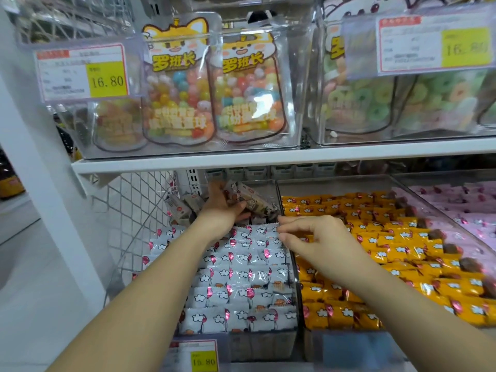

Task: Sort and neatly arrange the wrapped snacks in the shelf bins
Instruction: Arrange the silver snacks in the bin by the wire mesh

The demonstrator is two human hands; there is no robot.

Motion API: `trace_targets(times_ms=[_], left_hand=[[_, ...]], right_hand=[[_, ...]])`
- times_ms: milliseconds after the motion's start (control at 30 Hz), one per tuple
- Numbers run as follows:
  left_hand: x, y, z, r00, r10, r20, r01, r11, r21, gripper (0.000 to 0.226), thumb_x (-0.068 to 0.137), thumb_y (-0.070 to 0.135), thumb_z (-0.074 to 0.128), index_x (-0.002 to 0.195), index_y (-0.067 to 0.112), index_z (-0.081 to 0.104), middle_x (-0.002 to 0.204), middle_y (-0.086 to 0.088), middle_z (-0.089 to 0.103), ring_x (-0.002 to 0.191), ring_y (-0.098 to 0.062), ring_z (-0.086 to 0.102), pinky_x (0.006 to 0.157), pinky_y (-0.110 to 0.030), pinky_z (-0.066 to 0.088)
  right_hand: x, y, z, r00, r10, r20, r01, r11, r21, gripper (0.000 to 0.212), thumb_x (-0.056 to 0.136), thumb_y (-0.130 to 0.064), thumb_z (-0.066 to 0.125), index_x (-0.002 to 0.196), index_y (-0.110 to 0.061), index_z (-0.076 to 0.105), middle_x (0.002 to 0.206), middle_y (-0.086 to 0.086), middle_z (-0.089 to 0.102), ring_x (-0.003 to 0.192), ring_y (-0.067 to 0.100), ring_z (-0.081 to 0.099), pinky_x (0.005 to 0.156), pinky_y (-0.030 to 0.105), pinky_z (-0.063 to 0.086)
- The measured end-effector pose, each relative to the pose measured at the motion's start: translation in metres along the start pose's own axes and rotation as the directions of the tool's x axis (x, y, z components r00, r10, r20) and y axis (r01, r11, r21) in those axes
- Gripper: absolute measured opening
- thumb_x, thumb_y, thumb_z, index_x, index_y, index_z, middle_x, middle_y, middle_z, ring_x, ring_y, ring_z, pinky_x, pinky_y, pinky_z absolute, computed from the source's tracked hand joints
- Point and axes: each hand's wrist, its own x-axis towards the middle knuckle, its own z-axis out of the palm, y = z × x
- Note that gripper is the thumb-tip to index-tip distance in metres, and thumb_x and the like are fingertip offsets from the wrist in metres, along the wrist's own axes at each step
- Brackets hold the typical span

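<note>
White wrapped snacks [236,277] printed with clouds and pink balloons lie in neat rows in the left clear bin [271,342]. At the back of that bin, my left hand [222,208] grips a bunch of grey-brown wrapped snacks [252,200]. More of those lie loose beside it [182,208]. My right hand [316,240] hovers at the divider between the bins, its thumb and forefinger pinching the top edge of a white wrapped snack [268,229]. Orange wrapped snacks [375,253] fill the middle bin.
Pink wrapped snacks [461,210] fill the bin at the right. The white shelf board [268,157] above carries clear bins of candy pouches [177,98] and price tags [83,73]. A wire mesh side panel [134,218] stands left of the bins.
</note>
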Motion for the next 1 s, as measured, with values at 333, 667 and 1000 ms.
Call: trace_targets(times_ms=[333, 667, 1000], left_hand=[[0.000, 0.018, 0.005, 0.968, 0.153, 0.198, -0.247, 0.703, 0.667, 0.054, 0.090, 0.018, 0.060, 0.135, 0.020, 0.030, 0.117, -0.004, 0.057, 0.084, -0.014, 0.053, 0.072, -0.027, 0.045], [0.013, 0.009, 0.030, 0.905, 0.076, 0.418, -0.417, 0.342, 0.842, 0.033, 0.097, 0.031, 0.048, 0.129, 0.023, 0.052, 0.129, -0.004, 0.051, 0.113, -0.024, 0.051, 0.093, -0.037, 0.045], [-0.009, -0.008, 0.027, 0.860, -0.078, 0.504, -0.452, 0.341, 0.824, 0.053, 0.103, 0.037, 0.021, 0.152, 0.022, 0.010, 0.159, 0.001, 0.005, 0.146, -0.019, 0.007, 0.118, -0.036, 0.009]], right_hand=[[-0.001, 0.000, 0.001, 1.000, 0.006, 0.004, -0.006, 1.000, -0.019, 0.021, 0.088, -0.028, 0.061, 0.108, -0.029, 0.069, 0.126, -0.017, 0.058, 0.106, -0.014, 0.045, 0.086, -0.004, 0.024], [0.000, 0.001, 0.001, 1.000, -0.003, 0.003, 0.003, 1.000, -0.022, 0.023, 0.089, -0.029, 0.060, 0.111, -0.031, 0.067, 0.127, -0.018, 0.057, 0.108, -0.014, 0.043, 0.097, 0.009, 0.027], [0.002, 0.004, 0.000, 1.000, -0.029, 0.006, 0.029, 1.000, -0.009, 0.020, 0.088, -0.027, 0.061, 0.106, -0.032, 0.069, 0.127, -0.015, 0.058, 0.108, -0.014, 0.045, 0.094, 0.005, 0.027]])
